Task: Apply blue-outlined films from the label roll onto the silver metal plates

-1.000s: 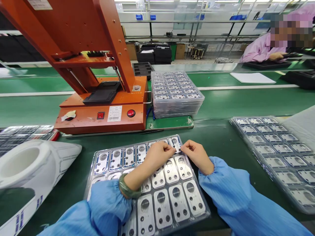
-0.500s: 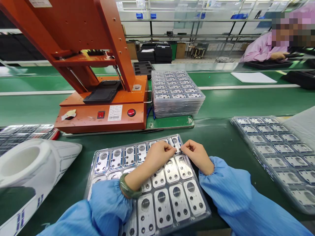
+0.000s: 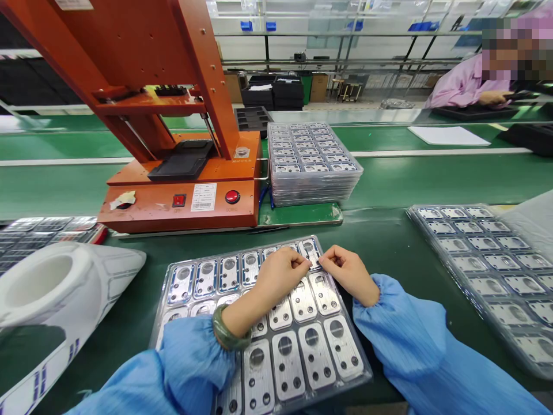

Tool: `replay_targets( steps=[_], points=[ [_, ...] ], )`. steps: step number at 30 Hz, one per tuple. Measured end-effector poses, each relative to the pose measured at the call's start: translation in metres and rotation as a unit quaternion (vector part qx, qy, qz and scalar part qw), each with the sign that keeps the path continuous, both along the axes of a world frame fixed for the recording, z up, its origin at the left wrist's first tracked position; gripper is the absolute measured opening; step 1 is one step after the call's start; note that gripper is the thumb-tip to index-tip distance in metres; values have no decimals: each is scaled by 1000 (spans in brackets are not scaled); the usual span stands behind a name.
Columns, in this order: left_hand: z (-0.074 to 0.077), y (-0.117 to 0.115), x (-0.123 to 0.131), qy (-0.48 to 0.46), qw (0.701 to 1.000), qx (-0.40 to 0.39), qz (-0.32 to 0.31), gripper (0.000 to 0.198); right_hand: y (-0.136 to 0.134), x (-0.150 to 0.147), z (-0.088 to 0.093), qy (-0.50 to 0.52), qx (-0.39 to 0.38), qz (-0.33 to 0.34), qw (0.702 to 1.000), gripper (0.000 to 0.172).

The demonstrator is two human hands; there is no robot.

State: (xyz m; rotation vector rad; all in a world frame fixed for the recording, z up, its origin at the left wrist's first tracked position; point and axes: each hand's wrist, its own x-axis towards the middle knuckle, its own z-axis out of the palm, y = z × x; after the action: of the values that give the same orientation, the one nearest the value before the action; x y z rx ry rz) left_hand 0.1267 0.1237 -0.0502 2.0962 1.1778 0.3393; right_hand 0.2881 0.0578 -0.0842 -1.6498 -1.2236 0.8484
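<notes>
A clear plastic tray (image 3: 268,406) lies tilted in front of me, holding rows of silver metal plates with round holes. Several plates along its far row carry blue edging. Both my hands meet over the last plate (image 3: 310,250) of that row, at the far right corner. My left hand (image 3: 283,274) reaches across the tray, thumb and forefinger pinched at the plate's near end. On the plate's right side, my right hand (image 3: 348,274) pinches too. Whatever thin thing is between the fingertips is too small to make out.
An orange press (image 3: 181,202) stands behind the tray, beside a stack of filled trays (image 3: 315,184). At the left lies a roll of white label backing (image 3: 86,282). Another filled tray (image 3: 488,259) is at the right. Across the green bench sits a person in pink (image 3: 458,86).
Both hands stay pinched at the same plate with hardly any movement. The whole view has shifted very slightly.
</notes>
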Motion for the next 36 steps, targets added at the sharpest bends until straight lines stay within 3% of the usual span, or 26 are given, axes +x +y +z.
replay_targets(
  steps=[36],
  points=[
    [3, -9, 3, 66, 996, 60, -25, 15, 0, 7, 1, -17, -7, 17, 1000, 21]
  ],
)
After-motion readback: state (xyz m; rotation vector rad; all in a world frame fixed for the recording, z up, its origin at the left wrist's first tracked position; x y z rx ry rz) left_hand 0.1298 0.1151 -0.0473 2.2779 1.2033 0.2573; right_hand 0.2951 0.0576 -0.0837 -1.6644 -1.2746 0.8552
